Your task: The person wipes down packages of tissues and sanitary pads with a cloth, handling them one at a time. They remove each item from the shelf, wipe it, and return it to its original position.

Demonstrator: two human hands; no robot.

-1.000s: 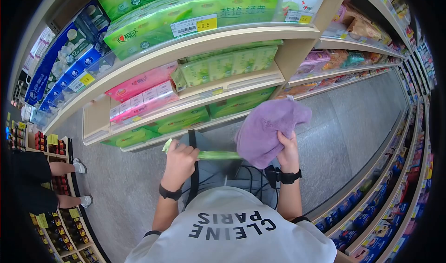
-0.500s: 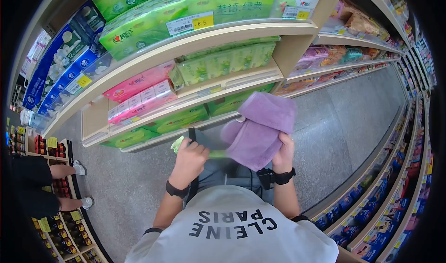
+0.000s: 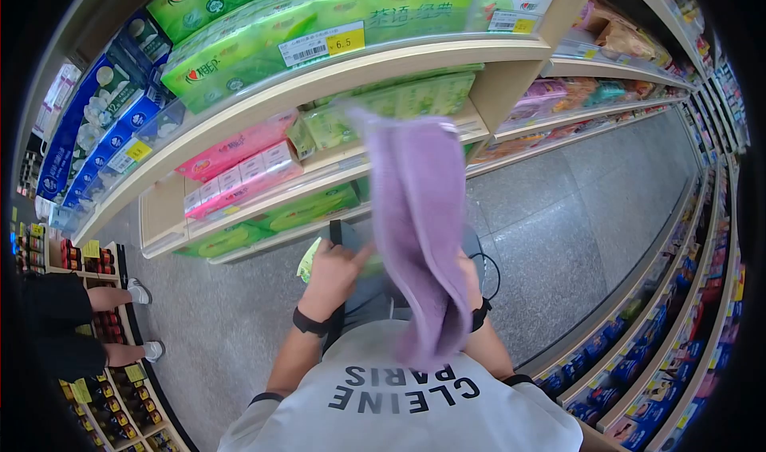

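A purple cloth (image 3: 419, 189), fuzzy like a towel, hangs lengthwise in front of my body, blurred by motion. My right hand (image 3: 471, 280) grips it at its right edge; the cloth covers most of those fingers. Closed around a light green packet (image 3: 308, 262) is my left hand (image 3: 331, 278), its index finger stretched toward the cloth. One end of the packet sticks out left of the knuckles; the rest is hidden behind the hand and cloth. Both wrists wear dark bands.
Ahead, a wooden shelf (image 3: 511, 49) carries green tissue packs (image 3: 319, 45), pink packs (image 3: 247, 169) and blue packs (image 3: 112, 117). Curved shelves (image 3: 638, 348) of goods run along the right. At left, a person's legs (image 3: 116, 324) are beside another rack. Grey floor (image 3: 558, 213) lies between.
The purple cloth has swung from a folded bundle at the right into a long upright drape, moving left and spreading up and down. My right hand has shifted slightly left and down.
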